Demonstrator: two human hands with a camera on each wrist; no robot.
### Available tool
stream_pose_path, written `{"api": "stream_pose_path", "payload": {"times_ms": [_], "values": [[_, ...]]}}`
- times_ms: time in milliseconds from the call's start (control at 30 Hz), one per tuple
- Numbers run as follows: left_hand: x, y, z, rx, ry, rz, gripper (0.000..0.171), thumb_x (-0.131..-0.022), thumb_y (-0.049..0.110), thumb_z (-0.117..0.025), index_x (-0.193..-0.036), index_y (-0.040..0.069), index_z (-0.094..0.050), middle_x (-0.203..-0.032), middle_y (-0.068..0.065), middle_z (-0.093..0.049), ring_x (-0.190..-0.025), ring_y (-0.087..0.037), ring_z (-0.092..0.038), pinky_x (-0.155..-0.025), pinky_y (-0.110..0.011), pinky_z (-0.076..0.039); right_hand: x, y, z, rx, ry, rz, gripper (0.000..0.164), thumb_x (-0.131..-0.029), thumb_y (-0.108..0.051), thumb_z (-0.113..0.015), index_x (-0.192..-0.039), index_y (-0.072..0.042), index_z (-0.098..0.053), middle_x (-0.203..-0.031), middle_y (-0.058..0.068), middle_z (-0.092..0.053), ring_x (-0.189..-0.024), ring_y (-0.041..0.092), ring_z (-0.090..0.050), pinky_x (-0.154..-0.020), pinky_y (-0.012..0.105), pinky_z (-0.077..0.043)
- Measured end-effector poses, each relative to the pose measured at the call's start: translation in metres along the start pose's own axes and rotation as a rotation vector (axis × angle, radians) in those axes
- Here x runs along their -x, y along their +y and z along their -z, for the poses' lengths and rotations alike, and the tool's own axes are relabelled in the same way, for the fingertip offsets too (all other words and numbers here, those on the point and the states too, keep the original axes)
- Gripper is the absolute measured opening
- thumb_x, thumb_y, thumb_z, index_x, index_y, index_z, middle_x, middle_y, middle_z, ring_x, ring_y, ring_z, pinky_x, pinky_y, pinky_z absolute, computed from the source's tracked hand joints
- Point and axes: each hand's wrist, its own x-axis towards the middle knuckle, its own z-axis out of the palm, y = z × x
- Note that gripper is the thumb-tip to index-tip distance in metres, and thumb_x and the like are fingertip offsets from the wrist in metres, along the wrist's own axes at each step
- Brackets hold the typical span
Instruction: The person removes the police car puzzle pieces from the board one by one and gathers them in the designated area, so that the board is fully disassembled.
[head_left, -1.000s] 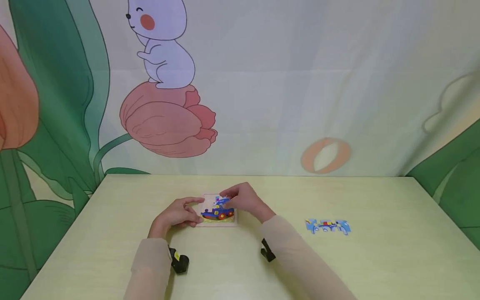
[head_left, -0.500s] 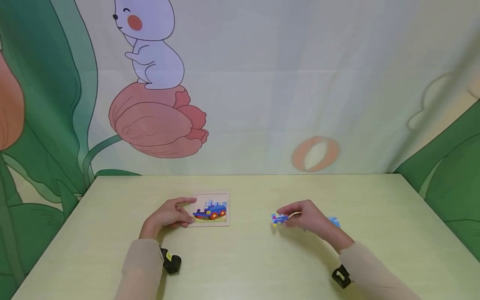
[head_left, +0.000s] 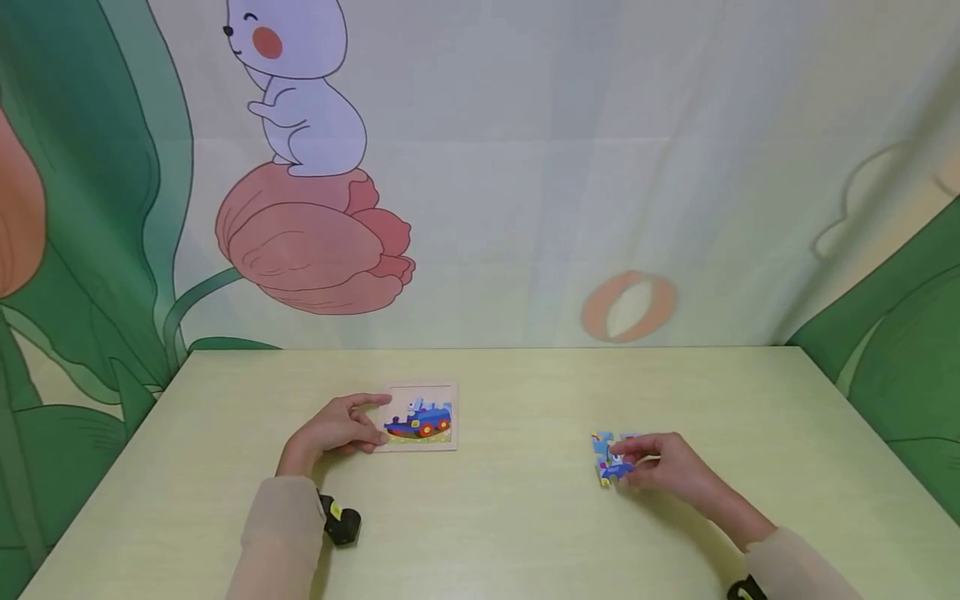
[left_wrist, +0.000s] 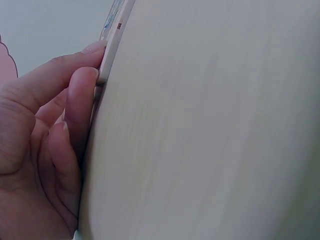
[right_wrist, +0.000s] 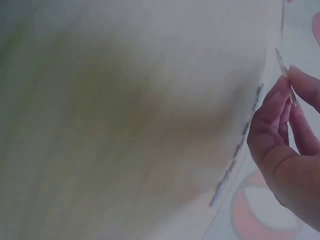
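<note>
From the head view's centre, two hands are counted: one left hand point(head_left: 333, 425) near eight o'clock, one right hand point(head_left: 667, 468) near four. One puzzle board point(head_left: 448, 392) is seen near seven. One puzzle piece point(head_left: 612, 473) is pinched at four; the loose pieces point(head_left: 602, 440) behind it are partly hidden, their number unclear. Two black wrist devices point(head_left: 342, 525) and one table point(head_left: 525, 525) are shown.

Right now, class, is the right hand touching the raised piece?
Touching: the right wrist view shows the right hand pinching the raised piece.
</note>
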Motion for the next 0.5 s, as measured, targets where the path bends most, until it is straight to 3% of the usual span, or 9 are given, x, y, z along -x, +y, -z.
{"api": "stream_pose_path", "payload": {"times_ms": [500], "values": [[-0.0002,-0.0001,0.0003,0.010,0.003,0.011,0.062,-0.075,0.009,-0.073,-0.132,0.015,-0.049,-0.064,-0.003,-0.056,-0.051,-0.011,-0.056,-0.043,-0.020,-0.029,-0.0036,0.0012,-0.0075,0.315,0.073,0.068,0.029,-0.066,-0.002,-0.077,-0.093,0.004,-0.068,-0.076,0.003,-0.056,-0.069,0.015,-0.053,-0.058,0.022,-0.046]]}}
